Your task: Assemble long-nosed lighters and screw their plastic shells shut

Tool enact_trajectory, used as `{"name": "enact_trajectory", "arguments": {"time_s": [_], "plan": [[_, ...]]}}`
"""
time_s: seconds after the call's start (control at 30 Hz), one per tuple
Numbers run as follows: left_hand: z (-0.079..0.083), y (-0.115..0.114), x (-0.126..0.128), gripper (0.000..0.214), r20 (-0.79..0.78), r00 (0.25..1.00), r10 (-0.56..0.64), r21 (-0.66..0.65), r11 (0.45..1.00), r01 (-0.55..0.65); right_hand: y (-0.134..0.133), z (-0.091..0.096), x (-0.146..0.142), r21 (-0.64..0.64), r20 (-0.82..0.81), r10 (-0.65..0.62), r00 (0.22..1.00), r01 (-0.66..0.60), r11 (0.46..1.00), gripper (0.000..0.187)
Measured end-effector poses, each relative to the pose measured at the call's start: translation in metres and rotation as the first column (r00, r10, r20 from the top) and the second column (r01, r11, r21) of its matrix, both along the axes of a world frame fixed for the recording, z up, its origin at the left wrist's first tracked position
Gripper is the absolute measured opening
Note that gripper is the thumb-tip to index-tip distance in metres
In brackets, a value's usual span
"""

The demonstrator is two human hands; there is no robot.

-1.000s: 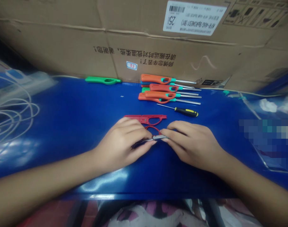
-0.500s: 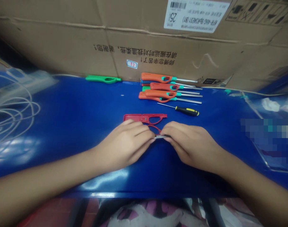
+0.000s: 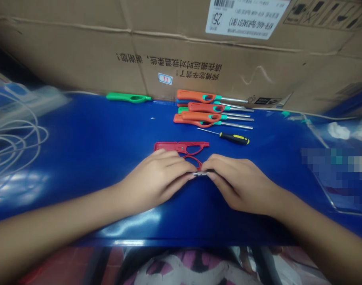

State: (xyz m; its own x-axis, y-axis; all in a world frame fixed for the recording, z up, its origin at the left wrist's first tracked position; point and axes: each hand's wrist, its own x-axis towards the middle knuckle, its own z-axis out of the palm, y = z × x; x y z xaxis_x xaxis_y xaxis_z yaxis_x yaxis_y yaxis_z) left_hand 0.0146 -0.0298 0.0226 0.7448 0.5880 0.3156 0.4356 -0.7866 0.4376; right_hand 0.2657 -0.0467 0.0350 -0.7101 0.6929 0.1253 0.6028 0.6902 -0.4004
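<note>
Between my fingertips, low over the near part of the blue table, is a small silver metal piece (image 3: 200, 173). My left hand (image 3: 166, 174) pinches its left end and my right hand (image 3: 233, 178) its right end, so both ends are hidden. Just beyond my left fingers lies a red half-shell of a lighter casing (image 3: 181, 147) with a loop-shaped opening. A second red looped part (image 3: 193, 160) shows partly behind the fingers. Farther back rests a black and yellow screwdriver (image 3: 235, 138), its blade pointing left.
Several orange long-neck lighters (image 3: 200, 117) lie in a pile by the cardboard box (image 3: 88, 55) at the back. A green lighter casing (image 3: 128, 97) is left of them. Coiled white cable (image 3: 40, 136) occupies the left side of the blue table (image 3: 88, 130); crumpled white tissue (image 3: 339, 130) sits right.
Both hands stay almost in place, still pinching the silver piece, which shows slightly turned. The whole view has shifted very slightly.
</note>
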Motion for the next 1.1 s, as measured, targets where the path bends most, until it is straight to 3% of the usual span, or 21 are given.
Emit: {"name": "enact_trajectory", "arguments": {"time_s": [0.1, 0.37, 0.53, 0.67, 0.87, 1.1], "plan": [[0.001, 0.0, 0.001, 0.017, 0.023, 0.999, -0.028, -0.036, 0.999, 0.029, -0.001, 0.0, -0.001, -0.028, -0.003, -0.025, 1.0, 0.025, 0.999, 0.016], [-0.002, -0.002, 0.004, 0.018, 0.013, 0.998, -0.055, -0.086, 0.995, 0.056, 0.0, -0.005, -0.005, 0.082, 0.005, -0.127, 0.992, 0.126, 0.989, 0.027], [-0.002, -0.002, 0.002, 0.031, 0.028, 1.0, -0.01, -0.127, 0.992, 0.013, 0.005, -0.004, 0.0, 0.072, -0.07, -0.193, 0.979, 0.198, 0.978, 0.022], [-0.004, -0.002, -0.001, 0.045, 0.019, 0.999, 0.026, -0.075, 0.997, -0.025, 0.01, -0.003, 0.005, 0.041, -0.136, -0.233, 0.963, 0.24, 0.97, 0.021], [-0.003, 0.002, -0.004, 0.028, 0.074, 0.996, 0.042, -0.033, 0.999, -0.04, 0.014, -0.005, 0.009, 0.045, -0.153, -0.257, 0.954, 0.267, 0.963, 0.021], [0.004, 0.009, -0.012, 0.022, 0.126, 0.988, 0.094, 0.035, 0.994, -0.099, 0.016, -0.011, 0.008, -0.016, -0.047, -0.253, 0.966, 0.252, 0.968, 0.019]]}}
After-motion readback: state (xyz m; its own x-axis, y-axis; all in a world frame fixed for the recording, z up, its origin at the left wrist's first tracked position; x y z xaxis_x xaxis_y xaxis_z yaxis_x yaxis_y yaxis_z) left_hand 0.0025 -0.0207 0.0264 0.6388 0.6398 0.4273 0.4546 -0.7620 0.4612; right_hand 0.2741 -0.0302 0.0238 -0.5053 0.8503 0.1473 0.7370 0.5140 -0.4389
